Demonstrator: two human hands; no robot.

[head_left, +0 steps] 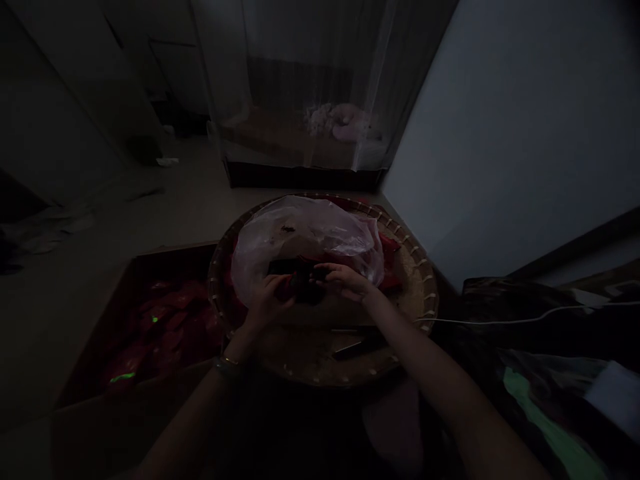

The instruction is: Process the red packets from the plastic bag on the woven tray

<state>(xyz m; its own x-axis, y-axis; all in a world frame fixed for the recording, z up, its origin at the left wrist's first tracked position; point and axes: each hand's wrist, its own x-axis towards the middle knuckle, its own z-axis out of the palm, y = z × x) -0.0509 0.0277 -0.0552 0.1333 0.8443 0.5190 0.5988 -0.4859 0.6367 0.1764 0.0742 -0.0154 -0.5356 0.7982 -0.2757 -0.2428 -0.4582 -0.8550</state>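
In dim light, my left hand (pixel 270 300) is closed at the near edge of a dark bundle (pixel 307 287), with a bit of red at the fingertips. I cannot make out exactly what it holds. My right hand (pixel 345 281) reaches in from the right, its fingers stretched out and apart over the bundle's right side. Just beyond both hands lies a crumpled clear plastic bag (pixel 305 227). All of this rests in a round woven bamboo tray (pixel 429 293). Near the tray's front edge lies a tool with a pale blade-like edge (pixel 349 348), too dark to name.
A cardboard box (pixel 95 333) full of red packets stands left of the tray. Red material (pixel 393 253) shows beneath the plastic bag. A white cable (pixel 500 323) runs in from the right, above piled cloth (pixel 550 413). Behind hangs a sheer curtain (pixel 310 80); a pale wall (pixel 525 133) rises at right.
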